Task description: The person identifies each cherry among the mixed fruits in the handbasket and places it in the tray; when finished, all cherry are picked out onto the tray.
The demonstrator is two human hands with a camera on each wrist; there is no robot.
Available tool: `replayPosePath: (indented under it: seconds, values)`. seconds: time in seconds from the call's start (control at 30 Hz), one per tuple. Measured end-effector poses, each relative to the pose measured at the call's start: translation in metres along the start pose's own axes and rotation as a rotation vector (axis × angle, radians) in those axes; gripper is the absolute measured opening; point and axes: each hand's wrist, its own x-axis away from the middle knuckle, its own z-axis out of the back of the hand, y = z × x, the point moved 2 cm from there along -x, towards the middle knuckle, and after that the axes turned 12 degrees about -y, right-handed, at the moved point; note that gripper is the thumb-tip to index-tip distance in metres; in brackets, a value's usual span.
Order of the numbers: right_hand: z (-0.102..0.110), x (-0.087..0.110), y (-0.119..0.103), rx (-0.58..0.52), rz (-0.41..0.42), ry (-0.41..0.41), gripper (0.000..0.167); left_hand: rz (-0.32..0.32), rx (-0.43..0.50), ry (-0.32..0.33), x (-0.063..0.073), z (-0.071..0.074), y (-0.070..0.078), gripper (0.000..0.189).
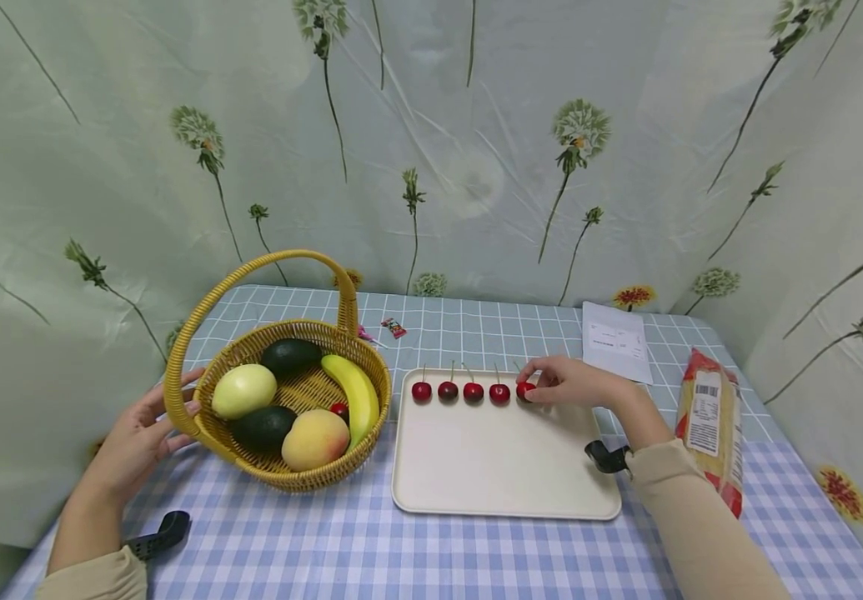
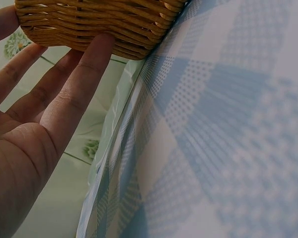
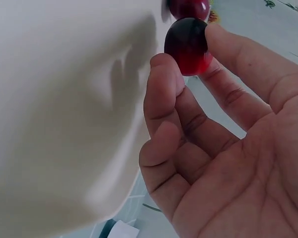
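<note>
My right hand (image 1: 568, 383) pinches a dark red cherry (image 3: 187, 47) between thumb and fingertips, at the right end of a row on the white tray (image 1: 476, 467). Several other cherries (image 1: 473, 392), stems pointing up, line the tray's far side to its left. My left hand (image 1: 134, 446) rests its extended fingers against the side of the wicker basket (image 1: 303, 481), below the handle. Inside the basket lie a banana (image 1: 357, 398), a peach (image 1: 315, 440), two dark green avocados (image 1: 291, 358), a pale yellow-green fruit (image 1: 244, 392) and a red cherry (image 1: 339, 411), partly hidden.
Behind the tray's right corner lies a white packet (image 1: 615, 342). A red-and-yellow package (image 1: 710, 425) with a barcode stands beyond my right forearm. Small wrapped candies (image 1: 393, 327) lie behind the basket. A flowered curtain (image 1: 469, 167) hangs along the table's back.
</note>
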Motion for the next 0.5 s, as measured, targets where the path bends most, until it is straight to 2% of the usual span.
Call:
replayPosePath:
  seconds: [0.5]
  values:
    - [-0.0062,-0.0022,0.0052,0.018,-0.033,-0.003,0.028,-0.013,-0.003,-0.001,-0.0001,-0.0003,-0.0010,0.056]
